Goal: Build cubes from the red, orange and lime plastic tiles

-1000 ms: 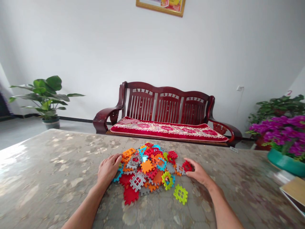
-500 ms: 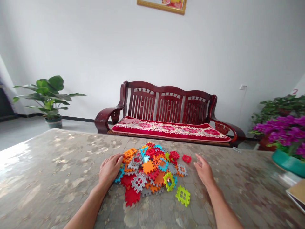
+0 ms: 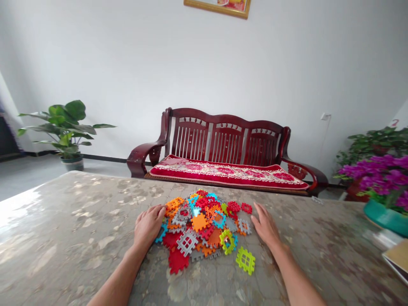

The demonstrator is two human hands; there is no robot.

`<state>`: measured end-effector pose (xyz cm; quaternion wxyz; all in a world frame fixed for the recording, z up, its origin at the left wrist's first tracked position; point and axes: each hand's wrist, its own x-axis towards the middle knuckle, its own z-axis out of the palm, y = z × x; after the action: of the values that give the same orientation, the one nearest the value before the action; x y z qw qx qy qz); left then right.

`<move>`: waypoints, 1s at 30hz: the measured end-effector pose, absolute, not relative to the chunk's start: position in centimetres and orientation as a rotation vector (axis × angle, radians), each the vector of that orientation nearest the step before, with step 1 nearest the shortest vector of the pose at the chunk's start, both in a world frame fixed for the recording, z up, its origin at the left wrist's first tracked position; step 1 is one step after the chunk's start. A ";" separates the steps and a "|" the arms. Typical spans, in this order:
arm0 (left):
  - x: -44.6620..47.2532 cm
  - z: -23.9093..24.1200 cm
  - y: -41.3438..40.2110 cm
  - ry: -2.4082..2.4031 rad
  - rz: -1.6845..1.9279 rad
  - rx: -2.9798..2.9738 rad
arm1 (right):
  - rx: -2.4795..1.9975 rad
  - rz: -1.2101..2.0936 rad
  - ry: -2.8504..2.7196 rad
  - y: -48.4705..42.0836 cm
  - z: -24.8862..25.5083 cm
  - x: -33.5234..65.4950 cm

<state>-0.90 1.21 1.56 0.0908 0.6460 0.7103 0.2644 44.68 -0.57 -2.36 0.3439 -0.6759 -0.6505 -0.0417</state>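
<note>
On the counter (image 3: 79, 238), dial centre: pile (image 3: 205, 231) of notched plastic pieces, loosely heaped, twelve o'clock being towards the wooden sofa (image 3: 227, 120).
Pile outline: roughly round, no clear long axis.
Left hand (image 3: 148, 225): nine o'clock of the pile, touching or overlying its edge; the nearer of the two hands to the heap.
Left fingers (image 3: 158, 209): close together, slightly bent, tips towards one o'clock; whether anything is pinched beneath, cannot tell.
Blue piece (image 3: 162, 233): just beside the left hand, four o'clock from its middle.
Right hand (image 3: 265, 226): three o'clock of the pile, apart from the main heap, near the outlying pieces.
Right fingers (image 3: 259, 208): moderately parted, tips towards eleven o'clock, nothing visible between them.
Small red frame (image 3: 246, 211): nine o'clock from the right fingertips, just beside them; contact cannot be told. Right hand nearer by far.
Grey frame (image 3: 244, 226): eight o'clock from the right thumb, near, partly over an orange piece.
Lime window piece (image 3: 245, 260): seven o'clock from the right hand, flat, nearly square, apart from the pile.
Grey window piece (image 3: 187, 242): eight o'clock of the pile's middle, lying on top.
Red plate (image 3: 177, 260): seven o'clock edge of the pile.
</note>
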 end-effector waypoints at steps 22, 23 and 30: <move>-0.8 1.8 1.1 2.145 0.739 1.932 | -1.863 -0.056 -1.700 1.4 -0.9 43.1; -0.8 1.8 1.1 2.144 0.743 1.932 | -1.836 -0.074 -1.723 1.3 -0.7 42.7; -0.8 1.8 1.1 2.133 0.739 1.937 | -1.775 -0.050 -1.943 1.5 0.5 40.0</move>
<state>-0.80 1.11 1.77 0.0835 0.6489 0.7147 0.2474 39.96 1.49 0.48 0.2522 -0.6525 -0.7143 -0.0183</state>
